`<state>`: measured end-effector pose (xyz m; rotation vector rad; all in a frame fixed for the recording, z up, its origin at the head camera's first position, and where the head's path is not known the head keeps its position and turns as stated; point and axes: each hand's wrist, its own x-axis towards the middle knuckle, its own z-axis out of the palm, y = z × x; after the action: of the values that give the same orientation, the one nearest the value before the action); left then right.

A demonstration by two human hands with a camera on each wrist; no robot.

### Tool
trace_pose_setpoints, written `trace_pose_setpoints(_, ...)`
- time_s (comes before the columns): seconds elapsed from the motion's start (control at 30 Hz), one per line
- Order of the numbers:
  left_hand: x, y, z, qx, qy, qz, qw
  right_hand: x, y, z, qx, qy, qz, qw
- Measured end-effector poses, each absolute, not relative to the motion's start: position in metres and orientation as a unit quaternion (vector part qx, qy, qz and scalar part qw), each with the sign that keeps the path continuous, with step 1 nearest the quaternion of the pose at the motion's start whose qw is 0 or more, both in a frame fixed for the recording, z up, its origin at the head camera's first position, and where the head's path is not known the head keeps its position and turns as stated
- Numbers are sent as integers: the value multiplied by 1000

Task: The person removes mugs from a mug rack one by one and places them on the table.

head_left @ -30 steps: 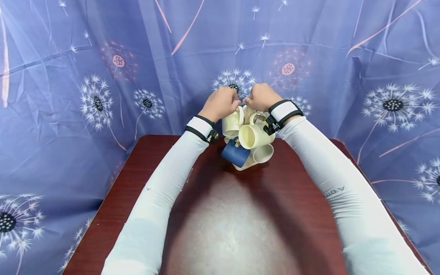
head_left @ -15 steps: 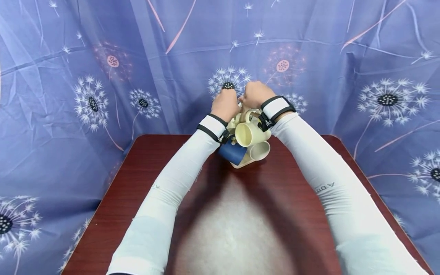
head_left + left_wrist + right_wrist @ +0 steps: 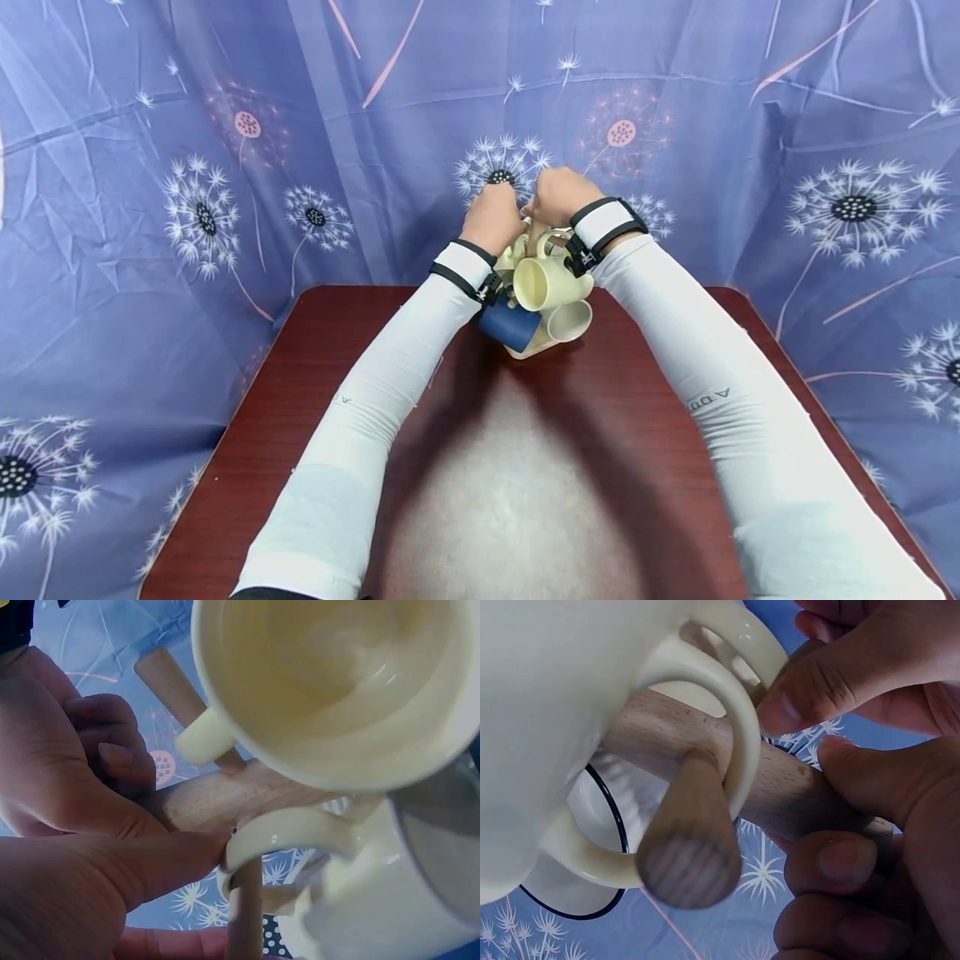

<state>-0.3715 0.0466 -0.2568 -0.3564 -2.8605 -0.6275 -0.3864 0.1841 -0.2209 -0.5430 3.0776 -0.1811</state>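
Note:
A wooden mug tree stands at the back of the table, its post (image 3: 787, 791) bearing side pegs with mugs hung on them. My right hand (image 3: 562, 198) grips the top of the post, thumb on one side and fingers curled round the other. My left hand (image 3: 491, 221) pinches a wooden peg (image 3: 246, 919); its thumb (image 3: 184, 855) touches the handle of a cream mug (image 3: 360, 900) hanging there. Another cream mug (image 3: 553, 283) hangs from the peg facing me. Below are a blue mug (image 3: 510, 323) and a whitish mug (image 3: 570, 322).
The tree's pale base (image 3: 527, 352) rests on a dark red-brown table (image 3: 337, 333). A blue curtain (image 3: 420, 150) with dandelion prints hangs close behind and along both sides. White-sleeved arms (image 3: 352, 417) reach across the table.
My left hand has moved right and in towards the post, from beside the left cream mug to its peg. The right hand stays at the post's top. The view has shifted slightly.

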Motion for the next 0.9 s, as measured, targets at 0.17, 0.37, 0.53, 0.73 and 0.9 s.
trace_pose_setpoints(0.17, -371, 43, -256, -126, -963, -227, 73, -387, 184, -221, -167, 984, -60, 15)
trace_pose_setpoints(0.37, -370, 39, -254, -121, -962, -238, 63, -384, 184, -219, -156, 985, -66, 27)
trace_pose_setpoints(0.53, -371, 35, -252, -113, -960, -249, 55, -382, 182, -216, -157, 985, -69, 27)
trace_pose_setpoints(0.73, -375, 29, -252, -97, -962, -255, 24, -382, 183, -216, -168, 983, -61, 31)
trace_pose_setpoints(0.9, -378, 26, -250, -102, -963, -249, 10, -382, 185, -216, -167, 984, -61, 30)
